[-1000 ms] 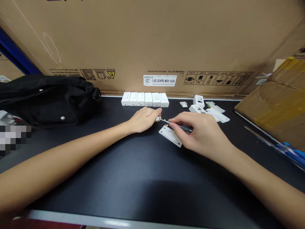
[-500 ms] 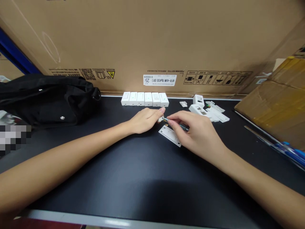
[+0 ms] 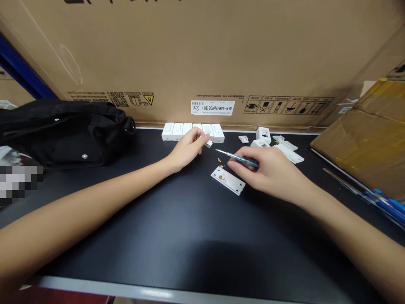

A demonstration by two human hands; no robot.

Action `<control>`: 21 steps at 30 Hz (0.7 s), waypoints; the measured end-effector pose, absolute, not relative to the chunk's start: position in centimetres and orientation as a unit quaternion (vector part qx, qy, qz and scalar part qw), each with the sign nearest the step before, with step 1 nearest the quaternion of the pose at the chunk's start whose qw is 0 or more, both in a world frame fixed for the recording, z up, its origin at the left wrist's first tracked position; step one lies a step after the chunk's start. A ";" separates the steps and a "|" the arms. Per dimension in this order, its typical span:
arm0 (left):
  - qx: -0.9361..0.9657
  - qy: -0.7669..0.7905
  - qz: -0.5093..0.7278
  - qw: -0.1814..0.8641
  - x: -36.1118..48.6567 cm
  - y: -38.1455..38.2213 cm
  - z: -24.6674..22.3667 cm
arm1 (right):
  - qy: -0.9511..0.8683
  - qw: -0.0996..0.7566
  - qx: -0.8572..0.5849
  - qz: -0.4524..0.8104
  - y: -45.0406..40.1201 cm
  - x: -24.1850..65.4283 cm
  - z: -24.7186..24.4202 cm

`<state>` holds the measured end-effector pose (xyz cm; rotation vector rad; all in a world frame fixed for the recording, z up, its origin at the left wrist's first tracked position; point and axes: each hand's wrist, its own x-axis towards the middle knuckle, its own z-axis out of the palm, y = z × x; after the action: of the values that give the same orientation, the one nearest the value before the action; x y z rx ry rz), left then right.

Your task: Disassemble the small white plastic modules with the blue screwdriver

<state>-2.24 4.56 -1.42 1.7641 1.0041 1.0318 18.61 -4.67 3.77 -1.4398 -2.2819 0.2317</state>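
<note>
Beyond the white plate (image 3: 234, 182), my left hand (image 3: 189, 147) pinches a small white part (image 3: 208, 143), probably light, stiff and best held by its edges, while my right hand (image 3: 269, 169) pinches a screwdriver (image 3: 239, 159).

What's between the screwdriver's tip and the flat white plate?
In the head view, small brass-coloured bits lie on the black tabletop between the screwdriver's tip and the flat white plate.
</note>
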 end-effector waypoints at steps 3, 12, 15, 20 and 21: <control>0.721 0.407 0.407 0.385 -2.2 4.6 -1.6 | -0.833 0.184 -0.506 0.125 -4.5 18.2 2.8; 0.813 0.403 0.334 0.255 -2.2 4.2 -1.5 | -0.837 0.153 -0.501 0.158 -4.4 18.5 2.6; 0.830 0.401 0.318 0.222 -2.3 4.3 -1.5 | -0.846 0.141 -0.493 0.146 -4.4 18.6 2.7; 0.865 0.384 0.277 0.168 -2.3 4.0 -1.4 | -0.848 0.112 -0.488 0.175 -4.5 18.7 2.5; 0.875 0.376 0.268 0.147 -2.3 3.8 -1.3 | -0.846 0.111 -0.488 0.182 -4.5 18.7 2.5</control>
<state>-2.26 3.78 -1.31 2.5176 1.0822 0.7700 18.73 -4.45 2.50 -1.4337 -2.4853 0.5333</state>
